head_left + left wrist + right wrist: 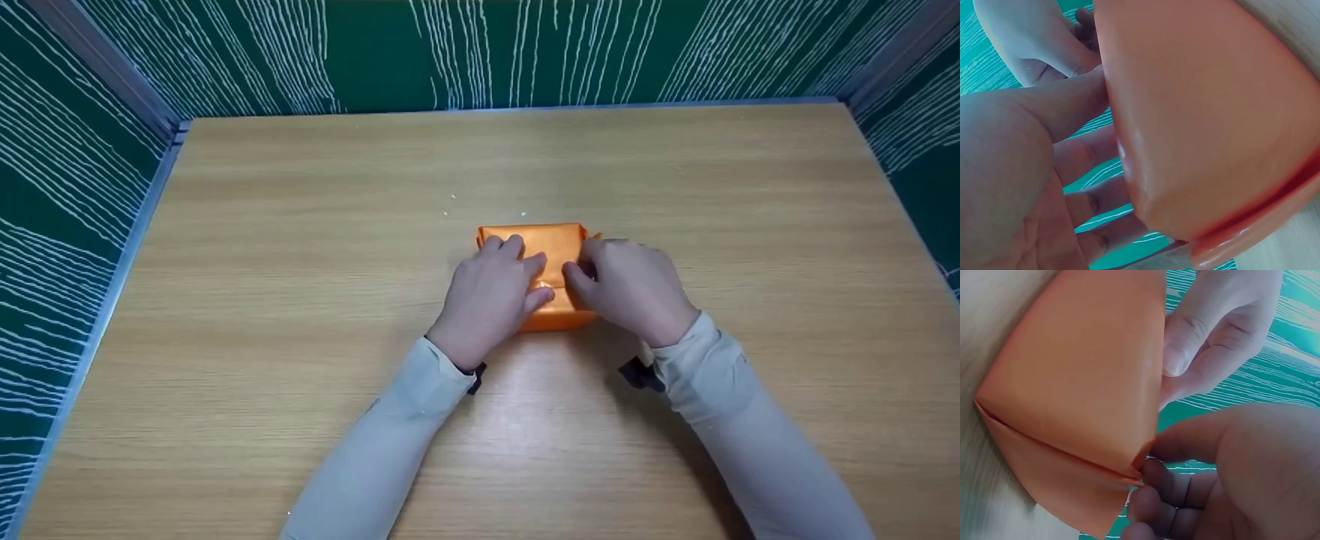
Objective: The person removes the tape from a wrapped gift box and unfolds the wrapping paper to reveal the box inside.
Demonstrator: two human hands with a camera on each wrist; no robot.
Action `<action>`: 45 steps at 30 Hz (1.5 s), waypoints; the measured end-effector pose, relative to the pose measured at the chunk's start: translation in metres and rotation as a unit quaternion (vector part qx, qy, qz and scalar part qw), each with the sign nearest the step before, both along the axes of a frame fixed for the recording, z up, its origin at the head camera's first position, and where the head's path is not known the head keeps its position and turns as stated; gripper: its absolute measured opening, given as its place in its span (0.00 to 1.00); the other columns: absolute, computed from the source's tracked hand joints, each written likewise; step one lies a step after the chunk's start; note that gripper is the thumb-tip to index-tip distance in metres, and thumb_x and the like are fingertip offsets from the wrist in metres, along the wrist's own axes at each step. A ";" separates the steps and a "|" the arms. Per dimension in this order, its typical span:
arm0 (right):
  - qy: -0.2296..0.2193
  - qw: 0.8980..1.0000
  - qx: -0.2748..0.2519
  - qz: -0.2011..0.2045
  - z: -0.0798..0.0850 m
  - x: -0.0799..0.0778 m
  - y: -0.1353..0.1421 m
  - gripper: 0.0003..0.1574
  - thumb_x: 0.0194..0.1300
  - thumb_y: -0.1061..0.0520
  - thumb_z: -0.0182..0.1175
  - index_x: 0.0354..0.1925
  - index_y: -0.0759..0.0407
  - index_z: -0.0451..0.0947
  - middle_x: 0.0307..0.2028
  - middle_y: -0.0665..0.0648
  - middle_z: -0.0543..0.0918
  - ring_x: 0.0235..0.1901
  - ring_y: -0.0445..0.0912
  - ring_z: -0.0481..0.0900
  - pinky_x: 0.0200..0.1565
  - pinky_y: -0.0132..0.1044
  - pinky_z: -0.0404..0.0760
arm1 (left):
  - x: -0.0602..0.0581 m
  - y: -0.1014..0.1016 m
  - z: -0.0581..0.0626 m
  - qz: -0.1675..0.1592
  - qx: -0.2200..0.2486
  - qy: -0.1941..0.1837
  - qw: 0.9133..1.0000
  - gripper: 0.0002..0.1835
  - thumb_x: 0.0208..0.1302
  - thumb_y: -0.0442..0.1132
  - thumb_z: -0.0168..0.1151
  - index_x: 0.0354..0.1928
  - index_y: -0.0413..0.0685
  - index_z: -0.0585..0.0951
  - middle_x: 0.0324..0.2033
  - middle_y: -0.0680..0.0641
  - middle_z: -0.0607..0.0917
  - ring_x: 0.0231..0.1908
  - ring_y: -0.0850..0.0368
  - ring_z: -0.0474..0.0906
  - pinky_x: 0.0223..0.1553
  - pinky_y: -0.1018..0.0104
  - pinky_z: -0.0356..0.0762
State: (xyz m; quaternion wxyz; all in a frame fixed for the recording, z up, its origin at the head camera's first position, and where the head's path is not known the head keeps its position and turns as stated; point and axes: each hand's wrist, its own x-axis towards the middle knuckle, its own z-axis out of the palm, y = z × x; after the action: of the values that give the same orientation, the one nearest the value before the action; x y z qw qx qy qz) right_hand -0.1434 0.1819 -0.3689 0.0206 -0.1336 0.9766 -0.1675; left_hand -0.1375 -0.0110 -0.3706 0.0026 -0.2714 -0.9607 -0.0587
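A package wrapped in shiny orange paper point(551, 241) lies on the table in the head view. My left hand point(489, 294) rests spread on its top, toward the left side, fingers nearly straight. At the right end, my right hand point(636, 286) has its fingers curled and pinches the paper near the top corner. In the right wrist view, a loose triangular flap of orange paper point(1067, 489) hangs along that end, with my fingertips right at its upper corner. The left wrist view shows the smooth near side of the package point(1202, 107) and a fold by its left end.
The package sits on a wide wooden table point(300, 225). Tiny white scraps point(523, 214) lie just beyond it. Green panels with white streaks point(375, 52) stand along the back and both sides of the table. A dark strap point(641, 375) hangs at the right cuff.
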 end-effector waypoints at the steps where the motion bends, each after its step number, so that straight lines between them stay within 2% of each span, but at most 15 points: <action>1: 0.001 1.000 -0.002 -0.002 0.000 0.000 0.000 0.21 0.75 0.48 0.60 0.27 0.58 0.79 0.19 0.54 0.74 0.17 0.48 0.71 0.23 0.40 0.68 | 0.000 0.000 0.000 0.001 -0.002 -0.002 1.000 0.26 0.73 0.61 0.59 0.65 0.58 0.82 0.52 0.45 0.83 0.48 0.48 0.77 0.41 0.58 0.84; 5: -0.003 1.000 -0.001 -0.009 -0.001 0.001 0.000 0.22 0.74 0.46 0.61 0.29 0.59 0.79 0.19 0.54 0.74 0.18 0.49 0.72 0.23 0.40 0.67 | 0.001 0.000 0.000 0.004 -0.007 -0.009 1.000 0.27 0.73 0.62 0.59 0.66 0.58 0.82 0.53 0.45 0.83 0.48 0.49 0.76 0.42 0.59 0.84; 9: -0.019 1.000 -0.003 -0.016 0.000 0.002 0.000 0.20 0.75 0.48 0.60 0.30 0.59 0.79 0.20 0.55 0.74 0.19 0.49 0.72 0.24 0.40 0.68 | 0.001 0.001 0.000 0.000 -0.005 -0.005 1.000 0.27 0.73 0.62 0.59 0.66 0.58 0.82 0.53 0.45 0.83 0.48 0.48 0.77 0.42 0.59 0.84; 18: -0.015 1.000 -0.012 -0.020 0.004 0.000 0.001 0.15 0.72 0.53 0.61 0.30 0.60 0.80 0.21 0.55 0.76 0.20 0.50 0.73 0.24 0.41 0.69 | 0.001 0.000 -0.001 -0.004 0.000 0.021 1.000 0.24 0.75 0.59 0.58 0.63 0.57 0.84 0.49 0.46 0.83 0.45 0.49 0.77 0.38 0.59 0.83; 23: -0.022 0.999 -0.024 -0.026 0.005 0.000 0.001 0.11 0.70 0.55 0.62 0.34 0.61 0.82 0.26 0.56 0.81 0.22 0.50 0.75 0.26 0.42 0.73 | 0.002 -0.001 -0.001 -0.004 -0.001 0.016 1.000 0.24 0.75 0.60 0.58 0.63 0.56 0.84 0.49 0.46 0.83 0.45 0.49 0.77 0.37 0.59 0.83; 29: -0.036 0.998 -0.035 -0.031 0.008 0.000 0.003 0.09 0.70 0.57 0.62 0.36 0.61 0.84 0.26 0.56 0.82 0.23 0.50 0.76 0.27 0.42 0.74 | 0.001 0.000 0.000 -0.003 -0.004 0.009 1.000 0.25 0.75 0.60 0.57 0.64 0.56 0.83 0.51 0.46 0.83 0.46 0.48 0.77 0.38 0.59 0.83; 39: -0.042 0.998 -0.045 -0.029 0.012 -0.002 0.008 0.08 0.69 0.58 0.61 0.38 0.63 0.84 0.30 0.59 0.82 0.26 0.52 0.76 0.31 0.44 0.75 | 0.000 0.000 0.001 -0.001 -0.004 0.005 1.000 0.25 0.75 0.60 0.57 0.64 0.57 0.83 0.51 0.45 0.82 0.46 0.48 0.76 0.38 0.59 0.83; 45: -0.023 0.998 -0.046 -0.024 0.012 -0.003 0.011 0.11 0.70 0.55 0.60 0.39 0.63 0.83 0.28 0.58 0.82 0.25 0.51 0.76 0.29 0.42 0.73 | -0.001 0.000 0.003 0.000 -0.006 0.005 1.000 0.24 0.75 0.60 0.58 0.63 0.57 0.83 0.50 0.46 0.82 0.46 0.48 0.76 0.38 0.58 0.83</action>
State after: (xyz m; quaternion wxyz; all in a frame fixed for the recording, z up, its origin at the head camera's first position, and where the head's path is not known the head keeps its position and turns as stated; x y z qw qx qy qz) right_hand -0.1462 0.1932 -0.3564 0.0324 -0.1068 0.9701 -0.2155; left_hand -0.1384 -0.0108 -0.3679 0.0061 -0.2721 -0.9609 -0.0511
